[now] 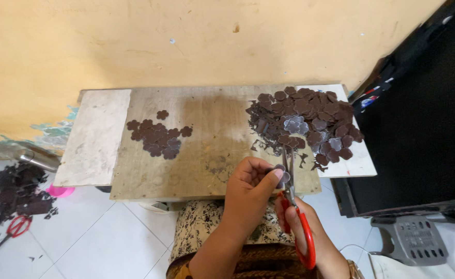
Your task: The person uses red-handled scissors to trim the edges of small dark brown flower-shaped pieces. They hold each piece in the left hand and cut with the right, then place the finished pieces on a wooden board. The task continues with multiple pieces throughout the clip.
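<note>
Head view looks down at a low wooden board [206,155] by a yellow wall. Far off on the left, on the white floor, lie dark scraps [15,191] and a spare pair of red scissors [11,230]. On the left part of the board sits a small group of cut brown flower shapes [157,137], lying flat and close together.

Near the middle, the left hand [248,194] is curled shut, with its thumb and fingers pinching a small brown flower piece [281,175] just above the near edge of the board. Just to its right, the right hand [315,235] is closed around the red handles of the scissors [295,206]. The scissors are long and thin. They point away from the person, toward the far wall, with the handles near the body and the blades touching the piece. I cannot tell how wide the blades are.

To cut well, I think the left hand should turn the piece slowly while the scissors make small snips, with fingers away from the blades.

On the right part of the board is a big heap of brown pieces [310,121]. A black screen [418,129] stands at the far right.
</note>
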